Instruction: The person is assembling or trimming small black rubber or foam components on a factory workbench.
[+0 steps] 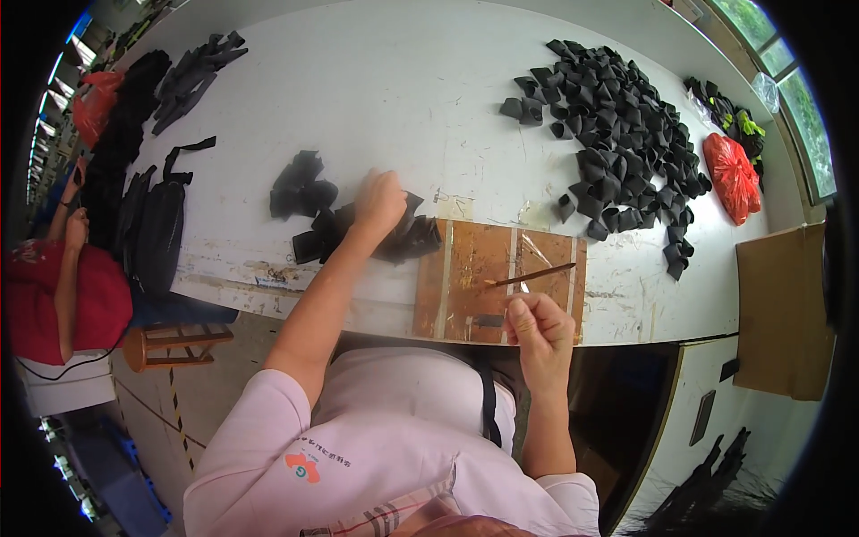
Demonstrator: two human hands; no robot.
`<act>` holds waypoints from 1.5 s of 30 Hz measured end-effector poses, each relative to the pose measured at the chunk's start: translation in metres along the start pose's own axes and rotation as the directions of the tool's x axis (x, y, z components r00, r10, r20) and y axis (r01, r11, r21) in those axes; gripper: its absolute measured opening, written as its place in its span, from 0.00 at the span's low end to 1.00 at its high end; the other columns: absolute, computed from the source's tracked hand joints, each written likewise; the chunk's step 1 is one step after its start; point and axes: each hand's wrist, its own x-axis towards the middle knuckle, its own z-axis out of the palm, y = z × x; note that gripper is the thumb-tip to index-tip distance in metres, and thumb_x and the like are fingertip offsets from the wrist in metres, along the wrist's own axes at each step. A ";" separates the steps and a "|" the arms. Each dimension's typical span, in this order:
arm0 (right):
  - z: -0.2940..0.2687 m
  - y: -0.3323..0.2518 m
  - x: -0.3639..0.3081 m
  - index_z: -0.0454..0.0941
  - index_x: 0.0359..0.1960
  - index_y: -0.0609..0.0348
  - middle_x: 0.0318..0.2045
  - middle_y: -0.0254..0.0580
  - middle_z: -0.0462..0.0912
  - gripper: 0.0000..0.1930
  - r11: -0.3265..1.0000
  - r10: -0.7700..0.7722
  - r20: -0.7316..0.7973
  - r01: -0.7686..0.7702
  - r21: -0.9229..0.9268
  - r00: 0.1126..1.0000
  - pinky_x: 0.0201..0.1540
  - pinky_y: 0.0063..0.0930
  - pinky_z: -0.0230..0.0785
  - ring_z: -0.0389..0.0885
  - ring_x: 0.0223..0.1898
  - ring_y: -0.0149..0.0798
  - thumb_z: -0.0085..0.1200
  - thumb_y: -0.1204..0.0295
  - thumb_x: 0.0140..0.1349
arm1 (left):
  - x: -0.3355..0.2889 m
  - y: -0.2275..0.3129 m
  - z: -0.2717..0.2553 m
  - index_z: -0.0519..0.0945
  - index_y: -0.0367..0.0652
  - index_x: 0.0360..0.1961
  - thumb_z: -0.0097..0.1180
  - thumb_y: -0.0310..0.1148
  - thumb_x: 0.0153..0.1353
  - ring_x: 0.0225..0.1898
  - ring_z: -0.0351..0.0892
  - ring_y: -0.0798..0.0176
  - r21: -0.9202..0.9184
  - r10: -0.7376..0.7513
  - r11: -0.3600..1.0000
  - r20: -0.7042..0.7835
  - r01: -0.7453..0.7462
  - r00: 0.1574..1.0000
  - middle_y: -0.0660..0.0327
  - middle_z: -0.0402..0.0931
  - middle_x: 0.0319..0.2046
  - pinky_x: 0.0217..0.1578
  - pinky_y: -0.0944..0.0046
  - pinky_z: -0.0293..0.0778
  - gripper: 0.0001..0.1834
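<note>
Head view, black cloth pieces: a small pile of black cloth pieces (pixel 309 242) lies on the table, left of the wooden board and close against its left edge.
Left hand: the person's left hand (pixel 382 201) reaches over that pile, knuckles up and fingers curled; from where I stand the fingertips are hidden, so I cannot tell whether they hold any cloth.
Right hand: the right hand (pixel 541 331) is above the front edge of the board, its grip narrow, thumb drawn against the fingers; I cannot tell if anything is pinched there.
Dark strip: a short dark strip (pixel 489 320) shows just left of the right fingertips, over the board.
Brush: a thin brush (pixel 541 274) with a dark handle lies slantwise, beyond the right hand.
Board: the brown wooden board (pixel 474 259) sits at the table's near edge, crossed by 2 pale bands.
Big heap: many folded black pieces (pixel 617 134) spread over the right side of the white table (pixel 358 89).
Far right: a red plastic bag (pixel 732 174), with a cardboard box (pixel 783 309) nearer me.
Far left: black strips (pixel 192 76), a black bag (pixel 161 224), a wooden stool (pixel 179 345) and 1 co-worker in red (pixel 85 300).
</note>
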 end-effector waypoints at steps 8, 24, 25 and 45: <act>0.036 0.013 0.013 0.71 0.39 0.70 0.24 0.40 0.76 0.14 0.979 -0.010 0.180 0.046 -0.201 0.984 0.29 0.21 0.66 0.73 0.25 0.28 0.50 0.70 0.57 | -0.042 0.066 -0.069 0.72 0.36 0.24 0.56 0.23 0.48 0.22 0.70 0.69 -0.709 -0.055 0.700 -0.168 -0.082 0.984 0.61 0.73 0.20 0.23 0.72 0.66 0.05; 0.032 0.008 0.011 0.69 0.30 0.60 0.24 0.33 0.73 0.06 0.686 0.193 0.179 -0.263 0.679 0.965 0.29 0.18 0.66 0.70 0.25 0.25 0.46 0.71 0.61 | -0.118 0.097 -0.094 0.71 0.37 0.35 0.54 0.27 0.50 0.25 0.72 0.71 -0.796 0.250 -0.201 0.522 0.571 0.815 0.61 0.73 0.27 0.25 0.73 0.69 0.11; 0.030 0.005 0.011 0.69 0.29 0.60 0.23 0.34 0.73 0.06 0.625 0.206 0.241 -0.317 0.713 0.948 0.28 0.20 0.67 0.71 0.24 0.27 0.46 0.71 0.61 | -0.118 0.095 -0.093 0.72 0.36 0.35 0.53 0.28 0.51 0.24 0.73 0.69 -0.707 0.348 -0.287 0.552 0.646 0.758 0.59 0.74 0.26 0.25 0.71 0.70 0.11; 0.038 0.017 0.007 0.69 0.37 0.67 0.23 0.42 0.74 0.09 0.902 -0.235 -0.076 0.188 -0.387 0.969 0.22 0.23 0.65 0.72 0.21 0.31 0.50 0.75 0.57 | -0.120 0.090 -0.085 0.76 0.34 0.28 0.57 0.23 0.50 0.18 0.71 0.73 -0.858 0.140 0.134 0.511 0.495 0.848 0.60 0.75 0.20 0.21 0.75 0.69 0.04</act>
